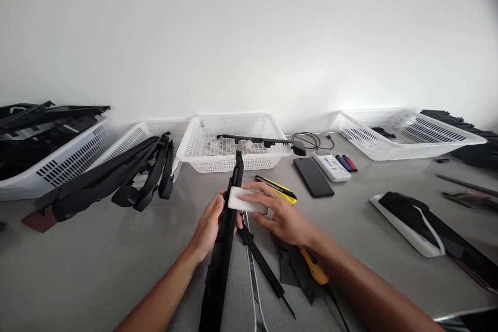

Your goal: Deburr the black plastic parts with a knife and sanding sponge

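Observation:
A long black plastic strip runs from the bottom middle toward the middle basket. My left hand grips it partway along its length. My right hand presses a small white block onto the strip just past my left hand. A second, thinner black strip and a slim metal strip lie on the grey table under my right wrist. A yellow utility knife lies just beyond my right hand, and another yellow tool shows under my right forearm.
White baskets line the back: a middle basket with one black strip, left baskets with black parts, and a right basket. A phone, a white power bank, lighters and a white tray lie to the right.

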A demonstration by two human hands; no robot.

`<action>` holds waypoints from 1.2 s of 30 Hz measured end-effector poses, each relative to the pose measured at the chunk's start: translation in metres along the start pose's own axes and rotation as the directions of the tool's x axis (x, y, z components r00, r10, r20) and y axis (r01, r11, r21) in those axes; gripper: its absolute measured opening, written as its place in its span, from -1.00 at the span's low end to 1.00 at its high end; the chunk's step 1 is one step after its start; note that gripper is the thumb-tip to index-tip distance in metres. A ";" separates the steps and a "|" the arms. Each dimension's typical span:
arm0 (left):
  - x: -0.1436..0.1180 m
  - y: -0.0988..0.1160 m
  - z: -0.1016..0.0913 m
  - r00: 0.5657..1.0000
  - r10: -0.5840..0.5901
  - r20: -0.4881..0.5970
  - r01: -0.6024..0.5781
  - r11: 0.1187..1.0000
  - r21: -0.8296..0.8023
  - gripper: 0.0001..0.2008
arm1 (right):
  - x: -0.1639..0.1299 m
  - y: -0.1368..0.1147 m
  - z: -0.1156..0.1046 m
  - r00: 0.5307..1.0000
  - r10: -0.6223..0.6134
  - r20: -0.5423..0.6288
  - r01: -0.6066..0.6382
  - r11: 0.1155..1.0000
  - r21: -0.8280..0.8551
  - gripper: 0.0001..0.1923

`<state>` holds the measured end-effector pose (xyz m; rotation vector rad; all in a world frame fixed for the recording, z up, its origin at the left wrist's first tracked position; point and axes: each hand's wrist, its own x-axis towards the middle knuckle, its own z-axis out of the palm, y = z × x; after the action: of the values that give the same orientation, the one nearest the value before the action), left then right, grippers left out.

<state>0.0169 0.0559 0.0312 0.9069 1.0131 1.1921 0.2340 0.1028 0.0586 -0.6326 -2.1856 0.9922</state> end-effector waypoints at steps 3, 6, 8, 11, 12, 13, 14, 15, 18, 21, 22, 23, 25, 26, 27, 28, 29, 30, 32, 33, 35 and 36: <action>0.000 0.003 0.002 1.000 -0.001 -0.022 0.000 0.999 -0.040 -0.43 | 0.000 -0.003 0.004 0.999 -0.020 -0.025 0.019 0.998 -0.055 -0.38; 0.003 0.001 0.000 1.000 -0.001 -0.021 -0.001 0.997 -0.075 -0.48 | 0.001 -0.004 0.005 1.000 -0.021 0.019 0.021 1.000 -0.015 -0.36; 0.006 -0.001 -0.002 1.000 0.002 0.008 -0.001 0.995 -0.097 -0.47 | 0.000 -0.003 0.003 1.000 -0.005 0.000 0.005 1.000 -0.013 -0.38; 0.008 -0.003 -0.004 0.999 0.009 0.040 -0.004 0.994 -0.114 -0.48 | 0.000 0.002 0.002 0.999 0.011 -0.039 -0.013 0.999 -0.045 -0.41; 0.008 -0.004 -0.004 0.999 0.013 0.046 -0.007 0.994 -0.112 -0.50 | 0.000 0.003 0.003 0.999 0.013 -0.053 -0.016 0.998 -0.061 -0.41; 0.008 -0.004 -0.004 0.999 0.018 0.049 -0.012 0.994 -0.111 -0.52 | 0.000 0.004 0.003 0.996 0.015 -0.085 -0.022 0.996 -0.083 -0.41; 0.007 -0.004 -0.004 0.999 0.022 0.049 -0.017 0.994 -0.110 -0.52 | -0.001 0.005 0.004 0.995 0.018 -0.097 -0.027 0.995 -0.093 -0.41; 0.007 -0.004 -0.004 0.999 0.020 0.039 -0.016 0.994 -0.107 -0.52 | -0.001 0.005 0.004 0.996 0.018 -0.083 -0.024 0.997 -0.075 -0.40; 0.006 -0.007 -0.004 1.000 -0.006 -0.012 0.005 0.995 -0.097 -0.52 | -0.001 0.006 0.006 1.000 0.003 0.000 -0.003 1.000 0.010 -0.41; 0.006 -0.010 -0.006 1.000 -0.013 -0.014 0.012 0.995 -0.102 -0.50 | -0.001 0.007 0.008 0.995 0.032 -0.091 -0.037 0.998 -0.052 -0.38; 0.006 -0.011 -0.006 0.999 -0.017 -0.041 0.012 0.993 -0.117 -0.50 | 0.000 0.007 0.008 0.997 0.024 -0.067 -0.027 0.999 -0.045 -0.36; 0.006 -0.011 -0.006 0.998 -0.030 -0.059 0.023 0.992 -0.124 -0.49 | 0.000 0.007 0.008 0.999 0.016 -0.043 -0.017 0.999 -0.034 -0.35; 0.006 -0.009 -0.006 0.997 -0.040 -0.059 0.032 0.992 -0.125 -0.46 | 0.000 0.007 0.008 0.999 0.011 -0.046 -0.012 1.000 -0.021 -0.37; 0.005 -0.008 -0.005 0.998 -0.040 -0.043 0.034 0.992 -0.122 -0.44 | 0.000 0.006 0.008 0.997 0.018 -0.079 -0.020 0.999 -0.027 -0.39; 0.005 -0.007 -0.004 0.999 -0.036 -0.028 0.032 0.992 -0.123 -0.43 | 0.001 0.005 0.008 0.994 0.023 -0.110 -0.027 0.999 -0.032 -0.40; 0.005 -0.006 -0.003 0.999 -0.034 -0.015 0.032 0.991 -0.127 -0.41 | 0.001 0.005 0.008 0.993 0.023 -0.119 -0.027 0.999 -0.029 -0.41; 0.005 -0.005 -0.003 0.999 -0.037 -0.007 0.036 0.990 -0.133 -0.39 | 0.002 0.005 0.008 0.994 0.022 -0.110 -0.024 1.000 -0.018 -0.40; 0.005 -0.005 -0.002 0.999 -0.041 -0.005 0.040 0.990 -0.138 -0.36 | 0.002 0.004 0.007 0.995 0.020 -0.100 -0.021 1.000 -0.009 -0.40; 0.005 -0.005 -0.003 0.999 -0.046 -0.010 0.044 0.989 -0.141 -0.32 | 0.003 0.005 0.006 0.992 0.034 -0.118 -0.035 0.999 -0.009 -0.40; 0.005 -0.006 -0.003 0.999 -0.043 -0.010 0.042 0.990 -0.135 -0.31 | 0.003 0.006 0.005 0.990 0.043 -0.134 -0.046 0.999 -0.014 -0.40; 0.005 -0.007 -0.005 0.999 -0.037 -0.016 0.034 0.993 -0.112 -0.32 | 0.004 0.009 0.003 0.988 0.045 -0.147 -0.048 0.999 -0.017 -0.40; 0.004 -0.008 -0.006 0.999 -0.038 -0.016 0.037 0.995 -0.090 -0.35 | 0.004 0.011 0.001 0.987 0.043 -0.155 -0.046 0.999 -0.017 -0.42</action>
<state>0.0135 0.0593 0.0216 0.8048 0.9789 1.2062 0.2321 0.1118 0.0509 -0.7456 -2.0562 0.9131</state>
